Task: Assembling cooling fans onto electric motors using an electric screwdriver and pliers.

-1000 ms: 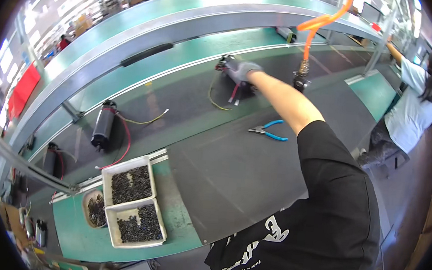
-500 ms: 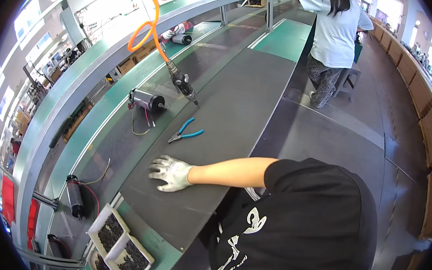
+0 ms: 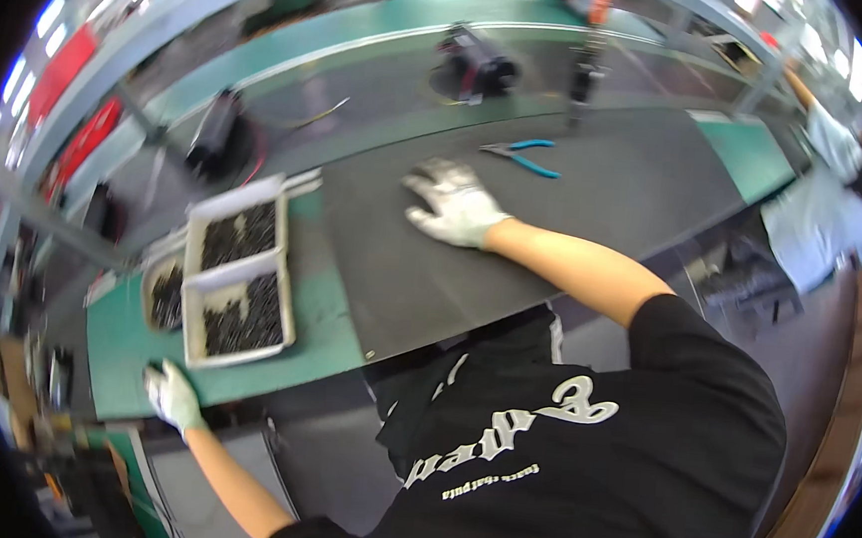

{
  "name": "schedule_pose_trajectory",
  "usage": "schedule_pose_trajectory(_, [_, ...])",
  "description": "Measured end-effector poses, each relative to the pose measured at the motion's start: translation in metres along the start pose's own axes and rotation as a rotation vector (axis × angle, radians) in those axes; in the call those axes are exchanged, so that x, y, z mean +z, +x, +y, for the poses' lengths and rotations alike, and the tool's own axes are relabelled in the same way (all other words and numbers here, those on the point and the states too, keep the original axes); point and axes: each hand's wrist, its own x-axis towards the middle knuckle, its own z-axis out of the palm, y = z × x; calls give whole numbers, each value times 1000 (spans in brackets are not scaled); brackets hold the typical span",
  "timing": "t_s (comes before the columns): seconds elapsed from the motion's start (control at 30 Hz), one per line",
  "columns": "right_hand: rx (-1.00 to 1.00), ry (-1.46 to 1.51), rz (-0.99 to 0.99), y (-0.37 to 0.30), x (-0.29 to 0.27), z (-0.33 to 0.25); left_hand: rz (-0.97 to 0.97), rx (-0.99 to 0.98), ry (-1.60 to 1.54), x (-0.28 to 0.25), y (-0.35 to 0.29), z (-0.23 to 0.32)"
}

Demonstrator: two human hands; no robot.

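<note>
My right hand [image 3: 455,206], in a white glove with greyish fingertips, lies on the black mat [image 3: 576,194] with fingers apart and nothing held. Beyond it on the mat are pliers [image 3: 529,158] with blue handles, apart from the hand. My left hand [image 3: 174,398], gloved too, rests at the near edge of the green table [image 3: 321,336], its fingers stretched out and a little blurred. Just beyond it stands a white two-part tray [image 3: 289,304] with small black parts in both compartments. A smaller bin [image 3: 147,299] of similar parts adjoins its left side.
On the line beyond the mat lie black cylindrical motors with wires, one [image 3: 481,61] at the back and another [image 3: 218,129] behind the tray. A power screwdriver [image 3: 584,75] hangs from an orange hose. A person [image 3: 825,212] in light blue is at far right.
My view has swung left, so the tray sits more centrally and the person farther right. My left hand has come into view. My right hand still lies on the mat.
</note>
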Motion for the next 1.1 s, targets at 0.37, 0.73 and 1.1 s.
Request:
schedule_pose_trajectory(0.37, [-1,25,-199,21,-11,-19,-46,-29,79,-24,-20,6])
schedule_pose_trajectory(0.73, [17,-48,-308,35,-19,-31,-138,20,76,-31,-9,8])
schedule_pose_trajectory(1.1, [776,97,-495,49,-50,-127,-397,269,177,-34,8,-3])
